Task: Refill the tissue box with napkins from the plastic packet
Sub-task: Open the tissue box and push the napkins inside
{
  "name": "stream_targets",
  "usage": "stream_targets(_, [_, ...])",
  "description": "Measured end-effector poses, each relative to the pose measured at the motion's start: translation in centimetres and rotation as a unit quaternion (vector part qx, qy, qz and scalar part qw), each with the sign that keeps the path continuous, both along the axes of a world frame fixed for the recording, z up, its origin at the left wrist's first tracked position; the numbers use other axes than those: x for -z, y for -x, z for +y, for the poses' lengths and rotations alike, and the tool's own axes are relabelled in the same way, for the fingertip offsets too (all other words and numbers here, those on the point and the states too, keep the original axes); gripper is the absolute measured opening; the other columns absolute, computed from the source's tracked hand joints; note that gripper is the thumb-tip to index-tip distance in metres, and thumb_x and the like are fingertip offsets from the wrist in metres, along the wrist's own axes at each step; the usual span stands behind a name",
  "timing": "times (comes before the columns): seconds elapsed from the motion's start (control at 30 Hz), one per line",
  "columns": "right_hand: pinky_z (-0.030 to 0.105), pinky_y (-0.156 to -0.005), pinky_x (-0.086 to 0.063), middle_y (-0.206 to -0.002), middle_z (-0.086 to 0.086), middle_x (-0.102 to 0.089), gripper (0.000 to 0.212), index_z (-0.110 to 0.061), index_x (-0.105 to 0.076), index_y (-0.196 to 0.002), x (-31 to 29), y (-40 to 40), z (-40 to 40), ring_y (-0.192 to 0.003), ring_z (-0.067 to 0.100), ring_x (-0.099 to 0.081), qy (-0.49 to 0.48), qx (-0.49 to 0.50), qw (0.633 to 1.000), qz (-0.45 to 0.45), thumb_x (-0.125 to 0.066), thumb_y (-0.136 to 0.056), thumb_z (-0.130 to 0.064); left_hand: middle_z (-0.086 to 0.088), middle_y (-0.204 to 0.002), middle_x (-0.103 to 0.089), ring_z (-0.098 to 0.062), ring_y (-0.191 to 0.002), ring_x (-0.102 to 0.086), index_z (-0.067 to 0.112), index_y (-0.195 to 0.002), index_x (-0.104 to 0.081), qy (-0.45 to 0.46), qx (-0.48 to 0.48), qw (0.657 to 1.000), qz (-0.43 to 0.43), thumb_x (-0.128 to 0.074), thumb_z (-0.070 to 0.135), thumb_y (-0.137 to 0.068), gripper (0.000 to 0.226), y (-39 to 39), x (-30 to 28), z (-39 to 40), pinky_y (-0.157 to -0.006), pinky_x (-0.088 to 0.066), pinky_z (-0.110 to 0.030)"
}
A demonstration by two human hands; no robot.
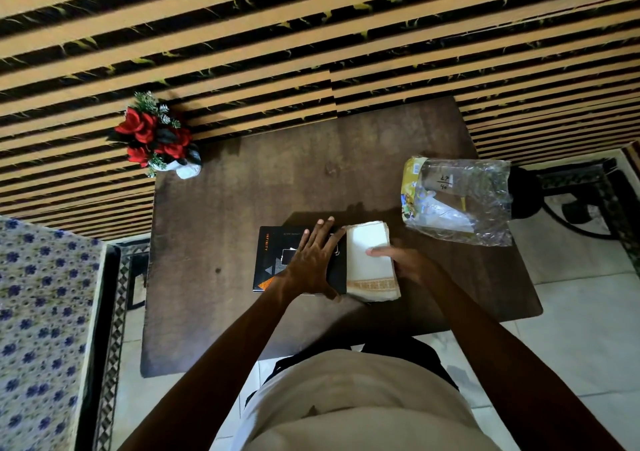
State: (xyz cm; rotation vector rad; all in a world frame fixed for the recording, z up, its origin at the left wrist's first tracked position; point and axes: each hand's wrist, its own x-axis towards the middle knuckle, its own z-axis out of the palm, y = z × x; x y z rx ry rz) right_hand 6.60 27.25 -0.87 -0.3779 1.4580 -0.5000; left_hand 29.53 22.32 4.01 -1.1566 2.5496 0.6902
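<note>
White napkin stack [369,260] beside black tissue box [277,260] (plastic packet [460,201] apart).

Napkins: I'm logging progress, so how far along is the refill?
Done: the napkins are out of the packet, which lies apart. In hand: the right hand holds the stack beside the box, steadied by the left hand. Left: getting the stack into the box.

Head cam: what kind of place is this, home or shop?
Probably a home living room: a small dark wooden table with a white vase of red artificial flowers, a blue floral-print cloth on furniture beside it, and a pale tiled floor.
</note>
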Motion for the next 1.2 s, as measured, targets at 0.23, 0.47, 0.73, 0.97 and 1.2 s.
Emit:
stream_targets(0.23, [0.035, -0.1, -0.045, -0.133, 0.007, -0.055, 0.075, -0.007, -0.044, -0.138, 0.1, -2.7, 2.9, -0.118, 0.023, -0.054, 0.131, -0.08, 0.985, 0.079, -0.08, -0.073, -0.003, -0.007, -0.164, 0.006, -0.029, -0.15, 0.011, 0.022, -0.153, 0.004, 0.019, -0.003, 0.999, -0.046, -0.081, 0.069, -0.046, 0.145, 0.0, 0.0, -0.3, -0.114, 0.008, -0.066])
stream_targets(0.47, [0.032, -0.089, -0.053, -0.122, 0.011, -0.065, 0.066, -0.01, -0.048, -0.133, 0.8, -4.1, 4.2, -0.104, 0.017, -0.067, 0.108, 0.09, 0.987, -0.078, -0.071, -0.075, 0.012, -0.006, -0.164, 0.005, -0.028, -0.15, 0.011, 0.021, -0.154, 0.004, 0.021, 0.007, 0.999, -0.038, -0.078, 0.073, -0.045, 0.146, -0.5, 0.2, -0.1, -0.112, 0.012, -0.063])
stream_targets(0.73, [0.043, -0.079, -0.058, -0.096, 0.017, -0.073, 0.032, -0.005, -0.064, -0.109, 0.8, -4.8, 3.8, -0.086, 0.031, -0.07, -0.033, 0.198, 0.958, -0.206, -0.064, -0.077, 0.001, -0.004, -0.164, 0.006, -0.028, -0.15, 0.012, 0.022, -0.154, 0.005, 0.017, 0.006, 0.999, -0.043, -0.079, 0.071, -0.044, 0.147, -0.5, 0.3, 0.1, -0.11, 0.014, -0.062])
stream_targets(0.97, [0.051, -0.103, -0.047, -0.122, 0.022, -0.066, 0.055, -0.003, -0.056, -0.128, 0.4, -6.5, 3.3, -0.114, 0.037, -0.062, -0.011, 0.204, 0.963, -0.175, -0.07, -0.076, 0.001, -0.005, -0.164, 0.005, -0.027, -0.15, 0.012, 0.021, -0.153, 0.005, 0.01, 0.003, 0.999, -0.033, -0.08, 0.07, -0.046, 0.145, -0.5, 0.3, 0.0, -0.113, 0.013, -0.064])
stream_targets(1.2, [0.041, -0.105, -0.042, -0.129, 0.013, -0.057, 0.07, -0.011, -0.044, -0.136, -0.5, -6.0, 4.1, -0.119, 0.027, -0.054, 0.105, 0.051, 0.992, -0.049, -0.071, -0.075, 0.012, -0.005, -0.164, 0.005, -0.027, -0.15, 0.013, 0.02, -0.153, 0.005, 0.003, 0.005, 1.0, -0.028, -0.08, 0.069, -0.047, 0.145, -0.6, 0.1, 0.0, -0.111, 0.015, -0.062])
